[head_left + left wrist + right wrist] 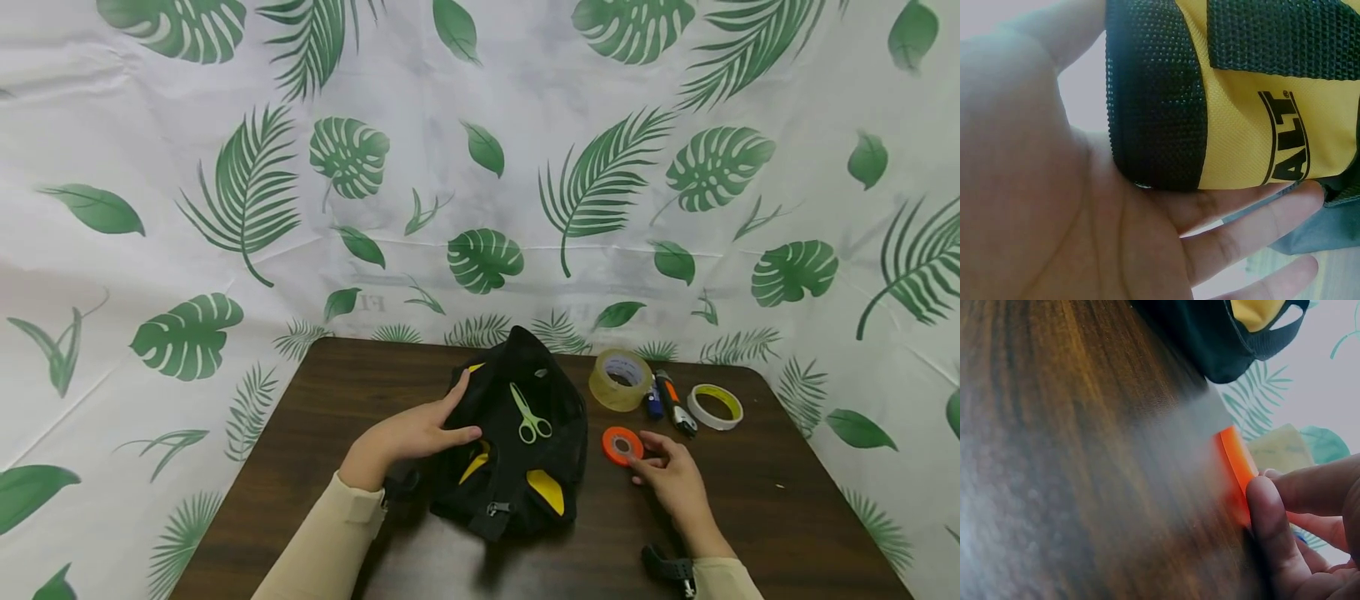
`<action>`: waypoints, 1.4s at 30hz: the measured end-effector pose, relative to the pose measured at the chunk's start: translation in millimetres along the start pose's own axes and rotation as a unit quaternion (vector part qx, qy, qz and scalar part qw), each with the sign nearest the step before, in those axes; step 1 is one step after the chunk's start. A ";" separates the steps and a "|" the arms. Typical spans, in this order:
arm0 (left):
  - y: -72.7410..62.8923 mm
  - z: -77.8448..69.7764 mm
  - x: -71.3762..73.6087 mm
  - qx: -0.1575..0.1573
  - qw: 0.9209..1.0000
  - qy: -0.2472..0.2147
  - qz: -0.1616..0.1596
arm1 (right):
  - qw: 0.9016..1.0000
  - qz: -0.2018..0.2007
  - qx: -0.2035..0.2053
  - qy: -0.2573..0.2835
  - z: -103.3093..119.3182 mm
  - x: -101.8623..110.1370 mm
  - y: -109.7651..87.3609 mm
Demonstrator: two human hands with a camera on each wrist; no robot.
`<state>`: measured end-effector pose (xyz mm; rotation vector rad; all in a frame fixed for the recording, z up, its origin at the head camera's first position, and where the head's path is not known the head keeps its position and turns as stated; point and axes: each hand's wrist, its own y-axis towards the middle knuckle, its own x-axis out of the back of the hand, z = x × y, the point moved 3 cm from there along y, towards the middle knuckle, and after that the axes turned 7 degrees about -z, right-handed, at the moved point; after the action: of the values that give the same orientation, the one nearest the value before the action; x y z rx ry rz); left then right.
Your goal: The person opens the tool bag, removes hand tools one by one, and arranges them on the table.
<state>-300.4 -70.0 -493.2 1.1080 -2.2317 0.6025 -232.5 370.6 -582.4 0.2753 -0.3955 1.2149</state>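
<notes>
A black and yellow tool bag [501, 475] stands in the middle of the table, its mouth open. Green-handled scissors [527, 417] lie on the dark fabric inside. My left hand [420, 433] rests against the bag's left side with its fingers fairly straight; in the left wrist view the palm [1085, 225] touches the bag's black and yellow edge [1235, 131]. To the right of the bag, my right hand [671, 475] pinches a small orange roll of tape [622, 447] between thumb and fingers. The right wrist view shows the orange roll [1237, 456] edge-on.
Behind the right hand lie a wide clear tape roll [621, 381], a small blue item [654, 402], an orange and black utility knife [675, 404] and a white tape roll [715, 407]. A leaf-printed cloth [420, 208] hangs behind the dark wooden table [352, 375].
</notes>
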 end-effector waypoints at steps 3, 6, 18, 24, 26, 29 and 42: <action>-0.4 1.2 0.8 0.003 1.000 0.002 0.001 | 1.000 0.003 -0.009 0.003 -1.2 -2.0 -1.4; -0.8 1.7 0.5 0.003 1.000 0.003 0.002 | 1.000 -0.014 -0.017 0.018 -3.9 -2.8 -3.3; -2.5 0.8 -0.7 -0.007 1.000 -0.013 -0.001 | 0.984 -0.058 0.077 0.150 50.3 7.9 -16.1; -2.1 1.8 0.1 -0.007 1.000 -0.011 -0.002 | 0.988 0.018 0.106 0.114 101.6 -1.0 -33.3; -2.2 2.1 0.8 -0.005 1.000 -0.009 -0.003 | 0.988 0.035 0.109 0.103 117.6 -6.4 -37.9; -1.6 1.4 1.0 -0.003 1.000 -0.010 -0.004 | 0.986 0.059 0.123 0.095 138.0 -14.8 -43.9; -1.2 0.1 -0.1 0.007 1.000 -0.007 -0.006 | 0.970 0.158 0.177 0.047 191.1 -55.0 -43.9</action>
<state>-299.5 -70.7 -493.2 1.1362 -2.2345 0.6068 -235.3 230.9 -434.3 0.4724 -0.1379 1.6066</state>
